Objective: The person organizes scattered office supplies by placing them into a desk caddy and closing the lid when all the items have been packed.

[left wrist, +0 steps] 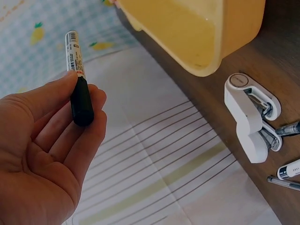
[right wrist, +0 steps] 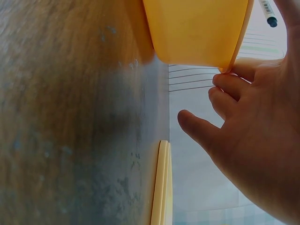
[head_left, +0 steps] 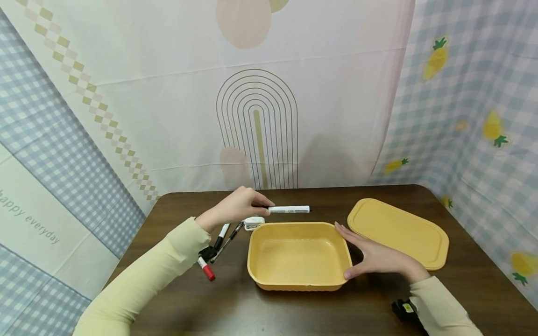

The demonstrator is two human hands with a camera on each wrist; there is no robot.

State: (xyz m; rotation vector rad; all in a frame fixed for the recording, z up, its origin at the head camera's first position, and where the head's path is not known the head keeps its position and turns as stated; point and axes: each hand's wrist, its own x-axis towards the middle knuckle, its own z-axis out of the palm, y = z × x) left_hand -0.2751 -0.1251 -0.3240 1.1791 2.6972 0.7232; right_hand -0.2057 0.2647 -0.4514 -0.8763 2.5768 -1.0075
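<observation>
In the head view my left hand pinches a white marker beyond the far rim of a yellow box. Thumb and fingers meet on the marker's black cap in the left wrist view, and the white barrel points away from the palm. My right hand spreads along the box's right side, its thumb at the near corner and a fingertip at the far one. From the right wrist, fingertips touch the rim while another finger stands off. Inside, the box shows a bare floor.
A yellow lid lies flat to the right. Left of the box are a white stapler-like device, a black-capped marker, a pen and a red-capped marker. A patterned cloth hangs behind the dark wooden table.
</observation>
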